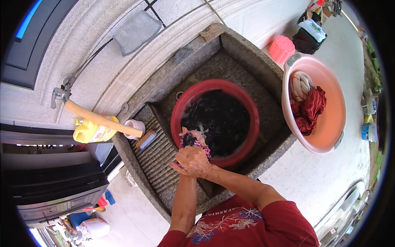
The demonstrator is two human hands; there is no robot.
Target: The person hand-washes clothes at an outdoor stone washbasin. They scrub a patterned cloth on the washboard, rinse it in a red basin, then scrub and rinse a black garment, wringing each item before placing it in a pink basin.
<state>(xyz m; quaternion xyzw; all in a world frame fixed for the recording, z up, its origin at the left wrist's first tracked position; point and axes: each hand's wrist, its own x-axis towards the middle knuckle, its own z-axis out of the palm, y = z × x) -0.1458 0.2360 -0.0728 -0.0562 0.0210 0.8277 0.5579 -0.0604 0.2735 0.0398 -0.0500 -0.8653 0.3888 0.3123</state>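
My right hand (193,160) is closed around a bunched wet cloth (199,139) with a pink and dark pattern. Pressed in beneath it is my left hand (177,167), also closed and mostly hidden by the right one. The cloth bulges out above my knuckles, over the near left rim of a red basin (174,119). Dark water (220,119) fills this basin, which stands in a stone sink (267,66). To the left, the sink has a ribbed washboard slope (158,164), with a scrubbing brush (146,140) at its upper end.
A pink tub (329,119) with red and pale cloth stands right of the sink. On the left are a yellow bottle (92,131), a pale cup (135,128) and a tap (61,94) with a tan hose (103,119). A grey mesh cloth (138,33) hangs on the wall.
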